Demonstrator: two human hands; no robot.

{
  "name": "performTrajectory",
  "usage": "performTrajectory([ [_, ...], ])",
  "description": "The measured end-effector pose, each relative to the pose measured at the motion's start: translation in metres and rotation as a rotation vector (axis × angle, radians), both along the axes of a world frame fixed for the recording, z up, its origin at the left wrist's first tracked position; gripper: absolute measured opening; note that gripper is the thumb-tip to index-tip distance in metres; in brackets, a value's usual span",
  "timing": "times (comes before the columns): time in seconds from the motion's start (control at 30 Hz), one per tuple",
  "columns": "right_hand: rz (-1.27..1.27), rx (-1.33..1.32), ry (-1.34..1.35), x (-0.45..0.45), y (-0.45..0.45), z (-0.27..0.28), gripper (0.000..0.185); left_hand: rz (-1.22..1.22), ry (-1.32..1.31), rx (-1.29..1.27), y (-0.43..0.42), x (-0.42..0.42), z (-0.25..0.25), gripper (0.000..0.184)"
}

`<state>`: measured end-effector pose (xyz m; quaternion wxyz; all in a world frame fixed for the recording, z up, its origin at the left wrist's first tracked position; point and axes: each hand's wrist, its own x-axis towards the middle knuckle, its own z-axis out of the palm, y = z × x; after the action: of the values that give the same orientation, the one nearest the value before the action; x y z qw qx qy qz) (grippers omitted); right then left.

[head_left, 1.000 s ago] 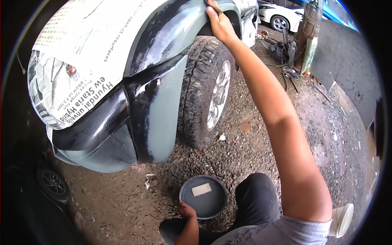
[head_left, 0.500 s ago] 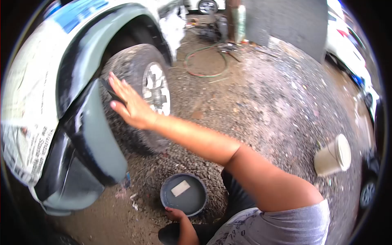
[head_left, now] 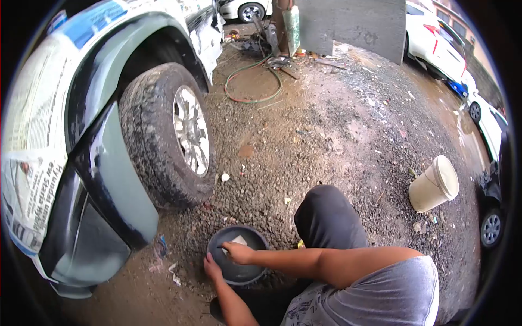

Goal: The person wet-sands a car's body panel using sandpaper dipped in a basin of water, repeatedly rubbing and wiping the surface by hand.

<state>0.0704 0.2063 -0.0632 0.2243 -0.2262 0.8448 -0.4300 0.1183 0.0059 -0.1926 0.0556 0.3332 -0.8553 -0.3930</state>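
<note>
A round dark grey basin (head_left: 261,271) of greyish water sits on the gravel before me. My left hand (head_left: 212,268) grips its near-left rim. Inside the basin, my right hand (head_left: 238,253) is closed on a small dark sheet (head_left: 222,247) that looks like sandpaper; most of it is hidden by the fingers. Just beyond that hand lies a pale rectangular block (head_left: 239,239), partly covered. To the left is a car's bumper corner (head_left: 125,174) with grey and black patches, joined to a similarly patched fender (head_left: 111,60).
A muddy tyre (head_left: 157,136) stands under the fender. Newspaper (head_left: 38,179) masks the car's front. On the right is a cream bucket (head_left: 433,185). A hose (head_left: 244,100) loops over the gravel, and a white car (head_left: 435,38) stands farther back.
My right hand has come down from the fender and tyre area into the basin, with the dark sheet. The left hand stays at the basin's rim. The view has shifted slightly.
</note>
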Motion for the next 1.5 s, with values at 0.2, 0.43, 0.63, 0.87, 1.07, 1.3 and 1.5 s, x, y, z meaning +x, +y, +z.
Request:
performTrajectory([
  [0.2, 0.044, 0.472, -0.005, 0.041, 0.007, -0.09, 0.056, 0.031, 0.079, -0.001, 0.012, 0.002, 0.014, 0.059],
  [0.43, 0.418, 0.662, -0.096, 0.034, 0.009, -0.121, 0.032, -0.018, -0.079, 0.034, 0.015, 0.008, 0.04, 0.054],
  [0.63, 0.825, 0.874, -0.095, 0.037, 0.002, -0.155, 0.038, -0.031, -0.067, 0.103, 0.005, 0.006, 0.014, 0.055],
  [0.87, 0.929, 0.903, -0.126, 0.044, -0.004, -0.181, 0.047, -0.037, -0.167, 0.109, 0.01, 0.007, 0.047, 0.054],
  [1.07, 1.008, 0.94, -0.111, 0.042, -0.007, -0.195, 0.055, 0.01, -0.108, 0.185, 0.009, 0.007, 0.03, 0.054],
  [1.3, 0.814, 0.685, -0.373, 0.048, 0.002, -0.182, 0.059, 0.015, -0.124, 0.237, 0.01, 0.006, 0.039, 0.055],
  [1.5, 0.957, 0.754, -0.306, 0.037, -0.006, -0.18, 0.055, 0.028, -0.098, 0.257, 0.012, 0.005, 0.056, 0.057],
])
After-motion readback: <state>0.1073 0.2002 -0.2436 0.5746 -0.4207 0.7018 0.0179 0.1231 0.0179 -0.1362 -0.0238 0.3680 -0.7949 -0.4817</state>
